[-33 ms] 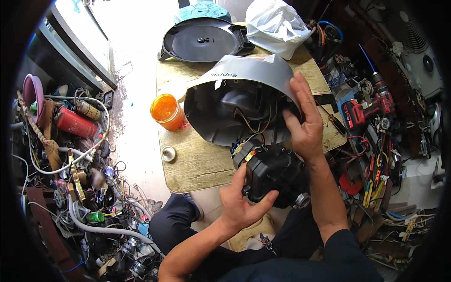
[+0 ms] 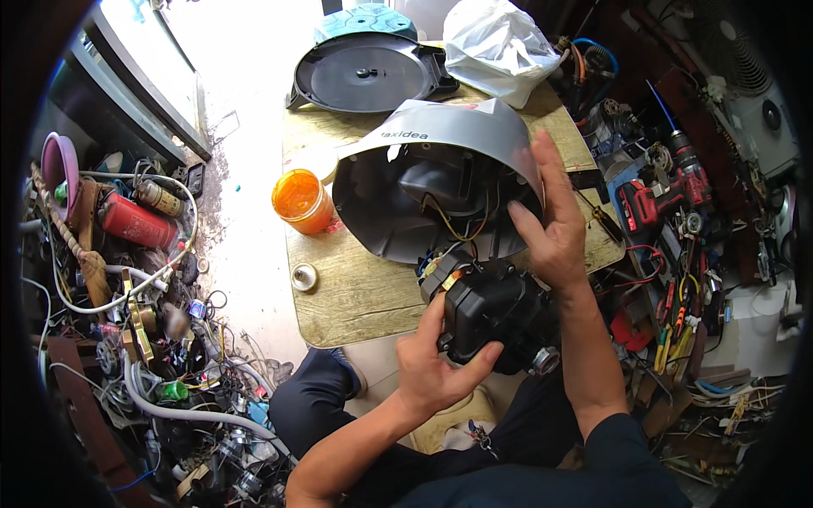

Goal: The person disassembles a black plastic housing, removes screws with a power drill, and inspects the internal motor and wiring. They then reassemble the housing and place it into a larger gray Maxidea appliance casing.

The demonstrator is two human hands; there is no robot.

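My left hand (image 2: 440,360) is closed round a black plastic motor unit (image 2: 491,313), held over the near edge of the wooden table (image 2: 339,317). A round metal fitting (image 2: 544,361) sticks out of the unit's near side. Thin wires (image 2: 453,224) run from the unit into a hollow grey plastic housing (image 2: 457,118), which rests on the table with its open side toward me. My right hand (image 2: 555,229) grips the housing's right rim, thumb at the inner edge and fingers along the outside. Its palm side is partly hidden.
An orange tub (image 2: 303,203) and a small round cap (image 2: 304,277) stand at the table's left. Behind lie a black oval cover (image 2: 364,76) and a white plastic bag (image 2: 495,51). A screwdriver (image 2: 605,222) and red drill (image 2: 648,199) are right; a red cylinder (image 2: 140,222) stands amid clutter left.
My right hand has shifted slightly along the housing's rim, its fingers and thumb a little changed in pose. The motor unit and my left hand stay almost still.
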